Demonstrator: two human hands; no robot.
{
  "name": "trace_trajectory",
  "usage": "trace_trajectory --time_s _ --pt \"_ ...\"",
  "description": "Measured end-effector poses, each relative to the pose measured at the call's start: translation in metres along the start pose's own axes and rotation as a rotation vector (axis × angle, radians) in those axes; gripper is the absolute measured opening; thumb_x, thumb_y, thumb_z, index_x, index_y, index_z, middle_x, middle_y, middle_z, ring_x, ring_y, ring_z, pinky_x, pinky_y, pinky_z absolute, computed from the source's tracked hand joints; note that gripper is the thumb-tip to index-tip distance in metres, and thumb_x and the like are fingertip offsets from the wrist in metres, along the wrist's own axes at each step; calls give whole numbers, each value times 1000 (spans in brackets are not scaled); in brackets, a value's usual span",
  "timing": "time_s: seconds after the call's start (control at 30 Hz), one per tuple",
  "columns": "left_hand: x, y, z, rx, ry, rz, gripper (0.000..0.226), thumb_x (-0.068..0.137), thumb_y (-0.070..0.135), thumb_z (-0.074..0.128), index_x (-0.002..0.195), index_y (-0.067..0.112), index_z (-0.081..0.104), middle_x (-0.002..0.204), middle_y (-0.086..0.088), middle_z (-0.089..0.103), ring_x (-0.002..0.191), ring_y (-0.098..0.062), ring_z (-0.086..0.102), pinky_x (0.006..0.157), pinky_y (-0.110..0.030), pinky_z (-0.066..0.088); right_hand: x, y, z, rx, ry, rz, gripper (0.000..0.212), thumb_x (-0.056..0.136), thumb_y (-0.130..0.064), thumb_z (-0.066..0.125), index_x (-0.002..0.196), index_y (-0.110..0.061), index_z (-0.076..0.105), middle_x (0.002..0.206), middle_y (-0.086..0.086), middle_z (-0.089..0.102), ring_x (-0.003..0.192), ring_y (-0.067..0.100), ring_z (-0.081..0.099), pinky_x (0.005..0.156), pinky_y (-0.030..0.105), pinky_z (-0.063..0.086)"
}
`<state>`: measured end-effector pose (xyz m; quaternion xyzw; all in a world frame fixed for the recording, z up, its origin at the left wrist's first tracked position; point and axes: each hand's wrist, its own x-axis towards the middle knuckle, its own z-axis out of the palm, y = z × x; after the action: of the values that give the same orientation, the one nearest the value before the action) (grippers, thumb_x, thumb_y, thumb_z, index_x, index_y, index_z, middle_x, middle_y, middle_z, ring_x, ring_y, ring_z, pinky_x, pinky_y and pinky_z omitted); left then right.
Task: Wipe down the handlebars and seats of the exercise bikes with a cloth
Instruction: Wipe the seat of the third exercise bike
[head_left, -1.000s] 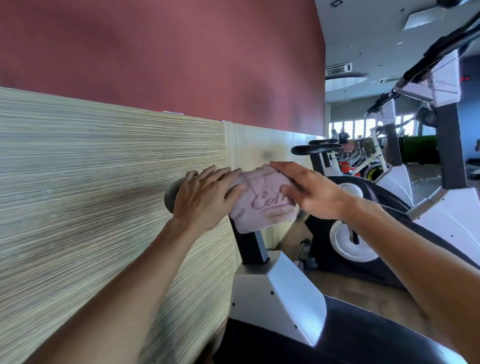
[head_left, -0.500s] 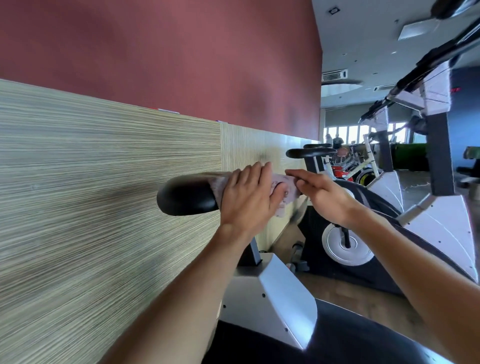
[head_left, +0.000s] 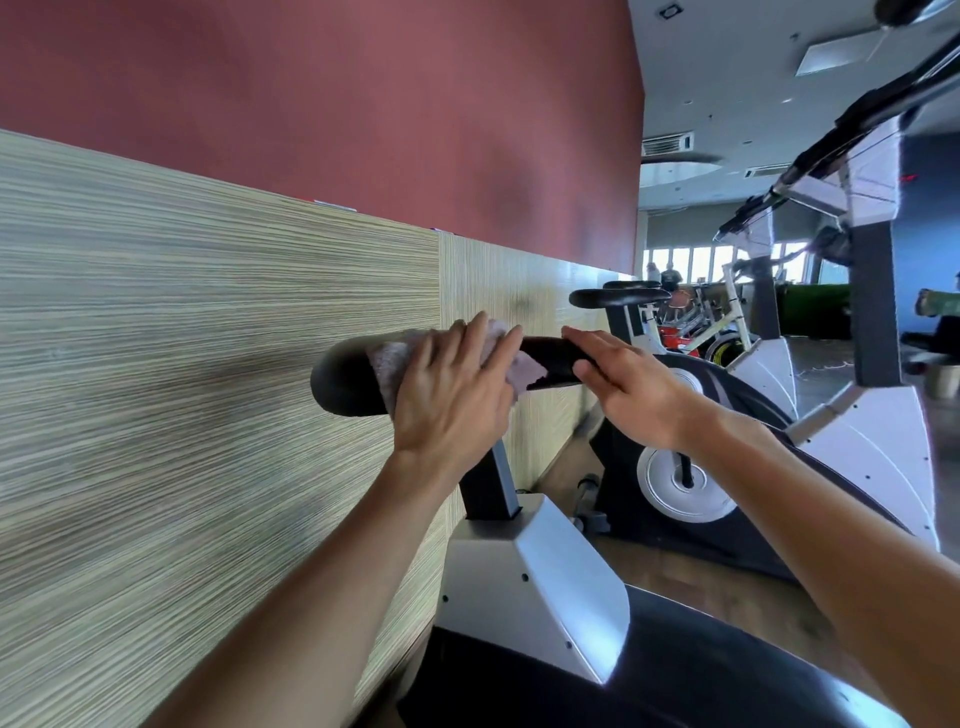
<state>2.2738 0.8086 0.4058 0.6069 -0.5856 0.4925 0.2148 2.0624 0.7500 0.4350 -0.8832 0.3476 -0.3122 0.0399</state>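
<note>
A black bike seat (head_left: 343, 379) sticks out at chest height in front of me, on a dark post (head_left: 488, 488). A pale pink cloth (head_left: 387, 364) lies over the seat's middle. My left hand (head_left: 452, 395) presses flat on the cloth with straight fingers. My right hand (head_left: 623, 389) rests on the narrow front end of the seat (head_left: 550, 358), its fingers straight and its thumb under the edge. The handlebars (head_left: 852, 124) of this bike rise at the upper right.
A striped wood-pattern wall panel (head_left: 208, 389) runs close along the left, with a red wall above. A second bike's seat (head_left: 618, 299) and its black and white body (head_left: 685, 478) stand just ahead. More bikes and windows lie farther back. Wooden floor shows between the bikes.
The cloth went from draped over the seat's front end under both hands to its middle under my left hand. My right hand came off the cloth onto the bare front end.
</note>
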Motion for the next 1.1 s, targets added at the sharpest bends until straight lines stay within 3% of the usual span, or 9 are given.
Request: trace_trajectory --time_s 0.17,0.27,0.43,0.57,0.67,0.8,0.9,0.97,1.1 --pt "7 12 -4 -45 -11 -80 60 102 49 26 145 20 55 145 -11 56 122 -31 58 104 -48 41 1 -1 4 -14 20 26 51 111 -20 37 160 -11 28 158 6 40 145 24 36 114 27 25" --pt "11 14 0 -13 39 -90 66 106 60 20 139 20 60 133 -8 63 112 -31 63 98 -47 43 0 -1 11 -5 67 27 51 110 -20 37 159 -9 29 157 7 41 144 26 39 117 34 29" --pt "10 10 8 -5 120 -40 49 110 35 31 152 15 44 129 -10 66 108 -32 65 93 -47 48 -4 2 15 -41 117 29 53 108 -35 33 159 -18 31 154 4 45 141 33 42 116 53 34" --pt "-3 -7 9 82 202 24 43 107 30 40 141 8 55 136 -12 63 114 -30 64 96 -45 47 -9 0 10 -245 134 17 53 109 -31 30 160 -17 28 158 5 43 148 26 34 126 46 18" --pt "0 -2 11 159 232 -35 46 108 32 38 137 3 58 127 -14 68 108 -31 67 92 -45 51 -5 -15 9 -381 179 -71 54 108 -27 34 160 -13 29 163 8 36 154 20 24 129 41 7" --pt "13 7 15 124 272 -73 47 109 34 35 127 2 65 114 -15 72 95 -31 69 85 -44 52 15 -40 17 -354 216 -129 56 103 -29 32 157 -12 36 159 8 43 151 21 31 127 39 12" --pt "-4 -8 16 107 394 6 44 110 35 38 126 5 67 123 -12 71 104 -28 68 92 -42 52 27 -53 26 -374 207 -156 68 93 -33 25 155 -11 39 157 9 45 150 23 34 125 39 14" --pt "-15 -16 16 68 464 36 42 109 34 41 130 7 67 128 -9 69 111 -26 67 98 -42 50 30 -52 32 -407 192 -162 62 98 -32 25 155 -12 41 155 8 48 148 23 37 125 39 17" --pt "-23 -30 17 -57 523 55 37 105 32 50 129 11 70 131 -4 70 114 -24 68 100 -43 50 28 -42 39 -518 237 -196 58 102 -37 25 145 -11 54 139 6 64 128 27 58 113 40 38"
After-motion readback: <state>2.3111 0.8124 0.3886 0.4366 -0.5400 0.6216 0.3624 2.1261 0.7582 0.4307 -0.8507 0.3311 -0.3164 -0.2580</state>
